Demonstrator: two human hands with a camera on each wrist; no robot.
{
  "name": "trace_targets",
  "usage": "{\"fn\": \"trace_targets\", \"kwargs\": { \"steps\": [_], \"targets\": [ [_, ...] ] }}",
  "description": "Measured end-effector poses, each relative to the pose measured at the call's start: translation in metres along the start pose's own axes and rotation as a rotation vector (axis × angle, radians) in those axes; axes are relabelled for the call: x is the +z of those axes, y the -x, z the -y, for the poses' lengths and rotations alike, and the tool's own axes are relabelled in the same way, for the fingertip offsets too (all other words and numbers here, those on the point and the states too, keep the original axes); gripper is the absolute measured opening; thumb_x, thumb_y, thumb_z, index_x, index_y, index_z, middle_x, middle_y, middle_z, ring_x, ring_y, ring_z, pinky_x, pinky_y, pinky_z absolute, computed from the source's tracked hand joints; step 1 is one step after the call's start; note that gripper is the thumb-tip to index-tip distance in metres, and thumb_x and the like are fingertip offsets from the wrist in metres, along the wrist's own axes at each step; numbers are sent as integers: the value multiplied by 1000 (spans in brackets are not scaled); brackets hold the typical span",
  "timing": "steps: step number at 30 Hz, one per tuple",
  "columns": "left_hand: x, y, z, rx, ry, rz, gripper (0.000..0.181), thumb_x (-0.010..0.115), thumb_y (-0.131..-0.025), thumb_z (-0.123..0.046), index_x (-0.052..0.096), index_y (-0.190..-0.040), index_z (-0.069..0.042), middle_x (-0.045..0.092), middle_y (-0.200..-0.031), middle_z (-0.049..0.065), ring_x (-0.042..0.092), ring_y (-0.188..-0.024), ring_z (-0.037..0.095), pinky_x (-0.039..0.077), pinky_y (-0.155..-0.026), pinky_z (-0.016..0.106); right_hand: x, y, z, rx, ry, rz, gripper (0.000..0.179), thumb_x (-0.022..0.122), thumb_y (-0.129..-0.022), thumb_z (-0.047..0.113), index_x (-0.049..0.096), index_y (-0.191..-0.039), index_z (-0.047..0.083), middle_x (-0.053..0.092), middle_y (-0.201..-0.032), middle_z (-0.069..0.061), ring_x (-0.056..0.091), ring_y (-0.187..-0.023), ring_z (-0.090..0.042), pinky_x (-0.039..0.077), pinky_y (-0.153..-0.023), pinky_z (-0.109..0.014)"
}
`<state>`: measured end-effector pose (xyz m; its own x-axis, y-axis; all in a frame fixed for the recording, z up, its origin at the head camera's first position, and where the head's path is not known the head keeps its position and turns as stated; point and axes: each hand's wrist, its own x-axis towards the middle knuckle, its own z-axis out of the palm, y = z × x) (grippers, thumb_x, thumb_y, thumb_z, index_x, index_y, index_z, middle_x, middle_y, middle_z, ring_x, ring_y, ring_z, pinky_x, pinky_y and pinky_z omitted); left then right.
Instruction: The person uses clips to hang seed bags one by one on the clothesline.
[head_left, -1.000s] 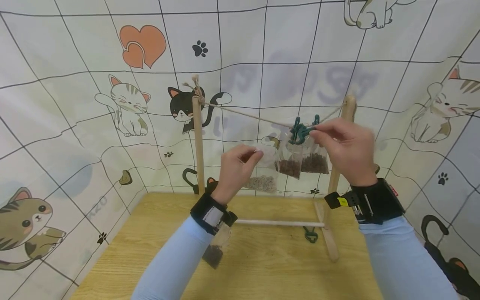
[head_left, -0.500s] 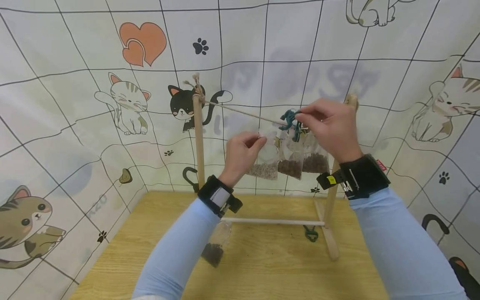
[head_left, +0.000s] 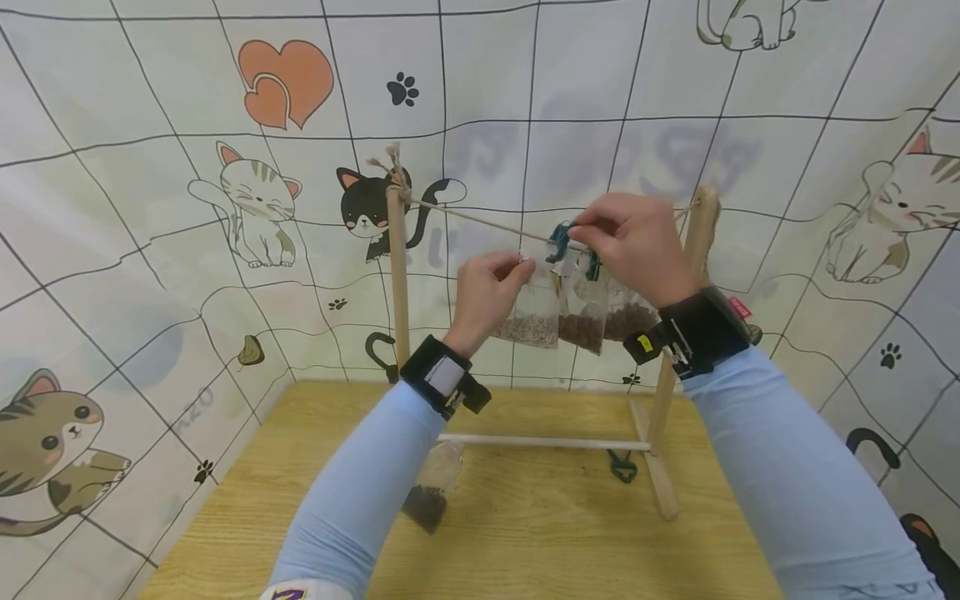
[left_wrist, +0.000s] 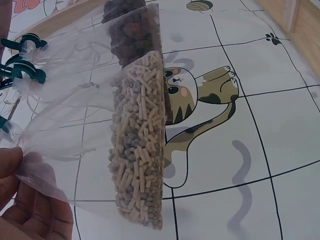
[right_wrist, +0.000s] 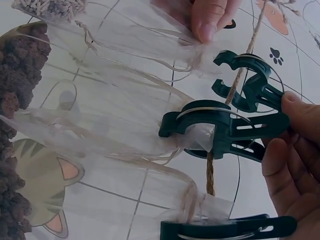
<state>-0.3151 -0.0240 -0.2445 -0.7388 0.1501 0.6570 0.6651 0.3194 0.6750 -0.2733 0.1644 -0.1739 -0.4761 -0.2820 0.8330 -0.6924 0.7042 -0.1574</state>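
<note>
My left hand point(head_left: 487, 296) pinches the gathered top of a clear plastic bag of pale pellets point(left_wrist: 137, 145). At the cord point(head_left: 476, 221), my right hand point(head_left: 637, 246) squeezes the handles of a green plastic clip point(right_wrist: 260, 82) between thumb and fingers. Its jaws stand apart with the cord running between them, and the bag's neck is just in front of them. Beside it, a second green clip point(right_wrist: 200, 122) holds a bag of reddish-brown bits point(head_left: 581, 332) on the cord. Another clip point(right_wrist: 225, 229) holds a further bag of brown bits point(head_left: 628, 321).
The cord is strung between two wooden posts point(head_left: 397, 283) of a stand with a low crossbar point(head_left: 540, 442). On the wooden table point(head_left: 525, 550) lie a bag of dark bits point(head_left: 426, 507) and a loose green clip point(head_left: 622, 467). A cat-patterned cloth point(head_left: 487, 92) hangs behind.
My right hand has moved left along the cord with the green clip, whose jaws now straddle the cord. My left hand has raised the pellet bag closer to the clip.
</note>
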Motion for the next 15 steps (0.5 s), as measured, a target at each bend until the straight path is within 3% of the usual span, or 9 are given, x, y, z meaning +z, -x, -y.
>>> {"fn": "trace_targets", "kwargs": {
  "steps": [7,15],
  "targets": [
    [1,-4,-4,-23,39,18,19,59,-90,-27,71,-88,-12,65,-76,2,54,-67,15,41,-59,26,2,-5,3,-54,33,30,9,65,-85,14,71,-83,8,68,-78,-4,54,-59,-11,41,-55,-25],
    [2,-4,-6,-20,104,30,18,59,-90,-23,71,-95,-10,69,-85,4,62,-77,17,48,-68,26,5,-9,8,-24,28,115,8,67,-84,15,72,-85,9,69,-78,-5,59,-60,-14,45,-56,-28]
  ]
}}
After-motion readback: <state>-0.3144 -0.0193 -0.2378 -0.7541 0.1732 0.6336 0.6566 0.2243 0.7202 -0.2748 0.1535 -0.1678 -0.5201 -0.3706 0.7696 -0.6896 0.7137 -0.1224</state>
